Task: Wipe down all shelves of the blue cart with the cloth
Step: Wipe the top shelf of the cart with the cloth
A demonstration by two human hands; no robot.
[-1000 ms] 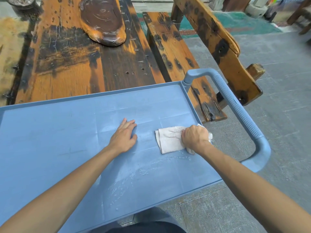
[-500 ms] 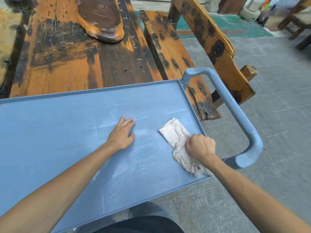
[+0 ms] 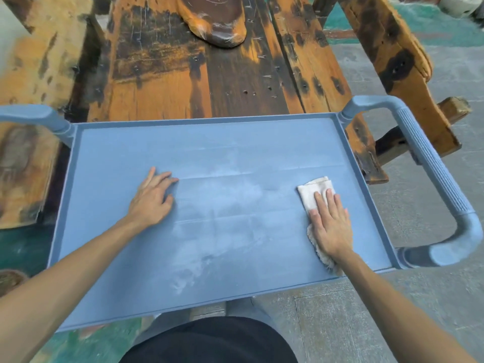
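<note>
1. The top shelf [image 3: 209, 158] of the blue cart [image 3: 78, 231] is filling the middle of the head view; its raised rim is running along all four edges.
2. The right hand [image 3: 330, 226] is lying palm down on the cloth [image 3: 310, 191], with the fingers [image 3: 320, 203] extended and held close together, pressing the fabric flat against the shelf rather than pinching it.
3. The cloth is resting on the right part of the top shelf, near the right rim; one folded end is showing beyond the fingertips on the far side, and a frayed end is showing under the wrist at the near side.
4. The left hand [image 3: 153, 199] is resting palm down on the bare shelf surface, left of centre, well apart from the cloth, with its fingers slightly spread and holding nothing.
5. Pale, dusty smears [image 3: 193, 271] are showing on the shelf between the two hands and toward the near edge.
6. The ribbed cart handle [image 3: 432, 174] is curving along the right end of the cart.
7. A worn wooden table [image 3: 183, 82] is standing just beyond the far edge of the cart.
</note>
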